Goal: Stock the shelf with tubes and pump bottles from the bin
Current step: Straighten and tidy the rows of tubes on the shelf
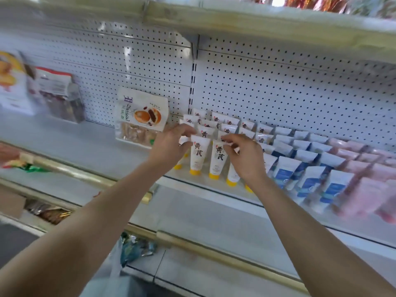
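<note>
Where tubes [198,156] read "黄芪", L hand [171,146] & R hand [246,157] each pinch one.

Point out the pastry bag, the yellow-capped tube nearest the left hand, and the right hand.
pastry bag [142,116]: head view, its printed front.
yellow-capped tube [198,156]: head view, its white body.
right hand [246,161]: head view, back of the hand.
</note>
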{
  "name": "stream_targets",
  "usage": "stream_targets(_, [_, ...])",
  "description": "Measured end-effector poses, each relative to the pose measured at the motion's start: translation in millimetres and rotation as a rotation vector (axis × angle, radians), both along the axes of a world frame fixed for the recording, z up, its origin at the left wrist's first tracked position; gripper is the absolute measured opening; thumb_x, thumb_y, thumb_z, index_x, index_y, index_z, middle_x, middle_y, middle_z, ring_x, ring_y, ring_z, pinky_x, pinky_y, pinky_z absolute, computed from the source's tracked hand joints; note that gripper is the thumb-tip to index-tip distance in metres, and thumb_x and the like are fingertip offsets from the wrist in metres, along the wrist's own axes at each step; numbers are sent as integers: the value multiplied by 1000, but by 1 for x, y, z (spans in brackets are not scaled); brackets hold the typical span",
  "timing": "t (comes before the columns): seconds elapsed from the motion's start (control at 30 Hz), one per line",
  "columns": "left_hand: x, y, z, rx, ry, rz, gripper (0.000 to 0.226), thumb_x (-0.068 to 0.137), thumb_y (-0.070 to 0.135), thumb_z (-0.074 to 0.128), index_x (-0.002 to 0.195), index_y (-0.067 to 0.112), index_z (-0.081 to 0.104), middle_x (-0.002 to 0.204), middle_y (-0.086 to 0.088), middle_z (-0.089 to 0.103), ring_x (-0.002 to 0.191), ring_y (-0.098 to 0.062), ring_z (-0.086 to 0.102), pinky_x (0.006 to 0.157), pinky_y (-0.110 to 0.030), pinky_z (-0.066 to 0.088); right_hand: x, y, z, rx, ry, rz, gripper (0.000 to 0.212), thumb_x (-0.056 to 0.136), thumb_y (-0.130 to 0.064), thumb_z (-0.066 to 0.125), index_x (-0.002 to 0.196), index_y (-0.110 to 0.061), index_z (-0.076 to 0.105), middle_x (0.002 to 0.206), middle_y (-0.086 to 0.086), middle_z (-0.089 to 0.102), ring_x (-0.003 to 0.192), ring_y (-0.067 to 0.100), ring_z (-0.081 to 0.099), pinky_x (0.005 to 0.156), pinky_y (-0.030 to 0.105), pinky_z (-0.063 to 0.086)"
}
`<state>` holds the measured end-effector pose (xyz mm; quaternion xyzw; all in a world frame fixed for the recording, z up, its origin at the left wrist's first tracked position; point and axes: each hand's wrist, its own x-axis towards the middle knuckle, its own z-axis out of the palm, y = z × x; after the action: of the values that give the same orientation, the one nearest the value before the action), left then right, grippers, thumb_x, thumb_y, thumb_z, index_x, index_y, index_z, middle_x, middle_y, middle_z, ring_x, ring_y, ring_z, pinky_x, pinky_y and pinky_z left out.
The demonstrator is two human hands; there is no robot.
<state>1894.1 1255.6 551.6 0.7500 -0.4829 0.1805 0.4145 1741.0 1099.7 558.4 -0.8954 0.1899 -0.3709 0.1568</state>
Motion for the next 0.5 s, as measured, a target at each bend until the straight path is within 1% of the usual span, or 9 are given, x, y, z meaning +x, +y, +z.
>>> stream_targets(0.07, [-4, 9, -14, 30, 74, 11, 27, 81, 10, 72, 105, 19, 65, 95, 5, 66, 88, -11, 60, 81, -36, 53, -7, 9, -14, 55, 10, 1, 23, 88, -12, 65, 110, -18, 71, 103, 1, 72, 84, 17, 66, 80, 29, 52])
stream_targets(0.2, [-5, 22, -44, 41, 223, 63, 32, 79, 10, 74, 107, 20, 62, 99, 7, 64, 89, -5, 57, 83, -31, 52, -9, 23, -45, 187, 47, 1, 22, 88, -12, 66, 108, -18, 72, 97, -2, 71, 79, 13, 64, 80, 30, 52])
stream_targets(0.23, [-4, 24, -53, 45, 258, 86, 33, 79, 11, 74, 108, 19, 61, 100, 7, 64, 89, -6, 58, 83, -30, 52, -7, 26, -53, 229, 58, 2, 21, 89, -13, 66, 108, -17, 72, 93, -4, 70, 78, 11, 62, 78, 27, 51])
stream_targets(0.3, [1, 26, -70, 62, 342, 127, 36, 79, 12, 75, 110, 17, 59, 103, 3, 63, 93, -11, 59, 84, -31, 51, -3, 33, -70, 305, 92, -12, 21, 90, -17, 65, 110, -17, 71, 89, -7, 67, 77, 6, 58, 74, 15, 42])
stream_targets(0.37, [7, 27, -90, 80, 403, 149, 42, 79, 12, 76, 115, 14, 55, 110, -1, 61, 99, -16, 60, 85, -31, 50, 4, 36, -88, 351, 129, -32, 24, 91, -19, 64, 114, -16, 69, 94, -4, 70, 79, 5, 56, 72, 9, 34])
stream_targets(0.43, [14, 28, -108, 101, 427, 154, 47, 79, 13, 75, 120, 12, 52, 117, -3, 59, 104, -18, 59, 84, -28, 47, 13, 40, -104, 398, 157, -52, 26, 91, -19, 64, 116, -15, 67, 95, -2, 68, 81, 8, 57, 72, 12, 35])
stream_targets(0.5, [22, 26, -121, 127, 439, 164, 51, 81, 16, 75, 124, 11, 48, 122, -3, 56, 107, -18, 57, 83, -26, 43, 23, 42, -117, 424, 164, -79, 23, 90, -17, 63, 113, -13, 65, 89, 1, 65, 82, 17, 60, 70, 21, 38])
